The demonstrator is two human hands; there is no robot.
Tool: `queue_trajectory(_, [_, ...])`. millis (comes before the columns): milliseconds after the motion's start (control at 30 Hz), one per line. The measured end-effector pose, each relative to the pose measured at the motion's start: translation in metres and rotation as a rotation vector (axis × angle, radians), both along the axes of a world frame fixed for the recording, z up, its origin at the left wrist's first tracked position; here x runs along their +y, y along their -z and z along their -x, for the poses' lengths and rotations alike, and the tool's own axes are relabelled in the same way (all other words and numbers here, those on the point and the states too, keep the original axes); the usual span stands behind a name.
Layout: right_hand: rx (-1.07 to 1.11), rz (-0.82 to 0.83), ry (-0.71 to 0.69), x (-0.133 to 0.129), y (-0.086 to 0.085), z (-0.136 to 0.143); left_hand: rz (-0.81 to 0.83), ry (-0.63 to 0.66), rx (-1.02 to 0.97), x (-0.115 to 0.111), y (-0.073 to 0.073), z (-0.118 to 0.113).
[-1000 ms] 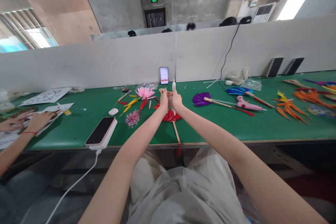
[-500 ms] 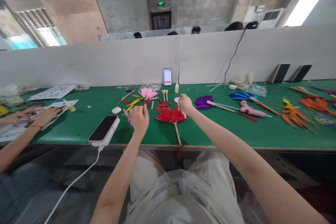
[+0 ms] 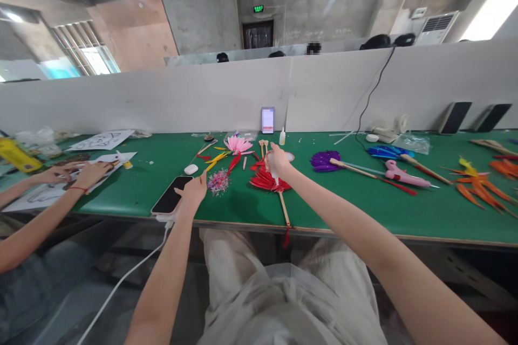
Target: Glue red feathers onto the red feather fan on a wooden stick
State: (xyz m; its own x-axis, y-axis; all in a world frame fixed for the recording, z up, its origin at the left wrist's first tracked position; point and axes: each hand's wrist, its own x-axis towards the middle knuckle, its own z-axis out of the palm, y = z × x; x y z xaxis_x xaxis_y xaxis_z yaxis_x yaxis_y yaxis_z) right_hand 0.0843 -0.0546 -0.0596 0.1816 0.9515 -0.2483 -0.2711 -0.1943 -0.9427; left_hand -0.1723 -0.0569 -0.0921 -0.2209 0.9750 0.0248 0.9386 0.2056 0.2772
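Observation:
My right hand (image 3: 278,161) is closed around a small white bottle (image 3: 275,178), mostly hidden by the fingers, its pale nozzle pointing down over a red feather-like fan (image 3: 265,179). The fan lies flat, its wooden handle towards me and a red tassel hanging over the table edge. At the right edge of a dark-screened phone (image 3: 172,195) is my left hand (image 3: 193,193), thumb spread from the fingers, holding nothing I can see. Beside that hand lies a pile of multicoloured sequins or beads (image 3: 219,182). Yellow strips (image 3: 216,160) and a pink flower-shaped fan (image 3: 238,145) lie beyond it.
A second small bottle (image 3: 282,136) stands before an upright phone (image 3: 267,120). On the right lie a purple fan (image 3: 322,161), a blue one (image 3: 384,152), a pink glue gun (image 3: 407,174) and orange pieces (image 3: 473,186). A co-worker's hands (image 3: 91,174) are over paper at left.
My left hand has moved left and towards me, from above the sequin pile to the phone, uncovering the pile. My right hand stays over the red fan with the bottle. The view has turned slightly left.

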Motion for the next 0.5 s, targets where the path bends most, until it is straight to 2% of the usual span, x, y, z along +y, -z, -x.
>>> queue_trajectory(133, [0.012, 0.032, 0.007, -0.003, -0.007, 0.0, 0.046, -0.015, 0.01, 0.005, 0.001, -0.001])
queue_trajectory(300, [0.005, 0.027, 0.054, -0.006, -0.007, -0.006, 0.109, -0.008, -0.012, 0.011, 0.003, -0.002])
queue_trajectory(500, [0.003, 0.031, 0.067, -0.007, -0.003, -0.012, 0.049, 0.0, -0.01, 0.014, 0.008, -0.006])
